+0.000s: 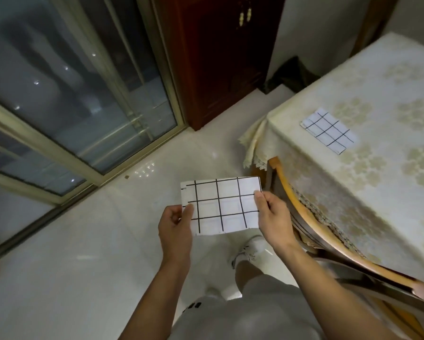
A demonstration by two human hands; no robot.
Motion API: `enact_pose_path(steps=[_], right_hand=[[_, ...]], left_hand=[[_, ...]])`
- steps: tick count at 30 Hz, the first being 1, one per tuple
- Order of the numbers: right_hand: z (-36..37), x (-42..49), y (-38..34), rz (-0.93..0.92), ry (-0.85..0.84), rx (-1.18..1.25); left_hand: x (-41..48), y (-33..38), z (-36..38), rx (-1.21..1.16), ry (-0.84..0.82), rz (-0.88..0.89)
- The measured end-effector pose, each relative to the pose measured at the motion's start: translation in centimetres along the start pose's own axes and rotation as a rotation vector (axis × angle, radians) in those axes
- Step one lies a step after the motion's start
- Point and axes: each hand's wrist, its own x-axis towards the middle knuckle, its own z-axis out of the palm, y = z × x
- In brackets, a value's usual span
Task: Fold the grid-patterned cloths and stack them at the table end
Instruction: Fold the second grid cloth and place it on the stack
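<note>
I hold a white cloth with a black grid point(220, 204) flat in the air over the floor, folded to a small rectangle. My left hand point(175, 224) pinches its left edge, and my right hand point(272, 217) pinches its right edge. A second folded grid cloth point(327, 130) lies on the table point(377, 173) near its left end, up and to the right of my hands. The table wears a cream floral tablecloth.
A wooden chair point(301, 214) is pushed against the table's near side, just right of my right hand. A dark red cabinet point(218, 57) stands behind, with glass sliding doors point(66, 94) on the left. Glossy white floor tiles lie below.
</note>
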Motion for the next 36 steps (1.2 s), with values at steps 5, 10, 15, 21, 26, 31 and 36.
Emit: enact_pose_path(steps=[5,10,15,21,26,31,36], right_hand=[[-3.1,7.3,-0.1,0.038,0.121,0.029],[-7.0,13.1,0.8,0.098,0.233,0.091],[-10.9,15.9,2.3,0.16,0.318,0.165],[-14.1,16.8,3.8,0.248,0.501,0.164],[-15.2,17.3,5.2,0.356,0.678,0.138],[-15.6,19.4,6.0,0.454,0.786,0.104],[-16.2,21.9,7.4,0.536,0.853,0.11]], left_hand=[[4.2,3.9,7.6,0.064,-0.113,0.039],[7.4,6.4,15.9,0.108,-0.221,0.043],[8.5,7.7,22.9,0.21,-0.356,0.066],[9.2,8.0,29.3,0.375,-0.523,0.125],[10.5,7.3,33.4,0.463,-0.695,0.177],[12.5,7.1,37.0,0.494,-0.821,0.126],[14.8,6.2,41.0,0.565,-0.889,0.108]])
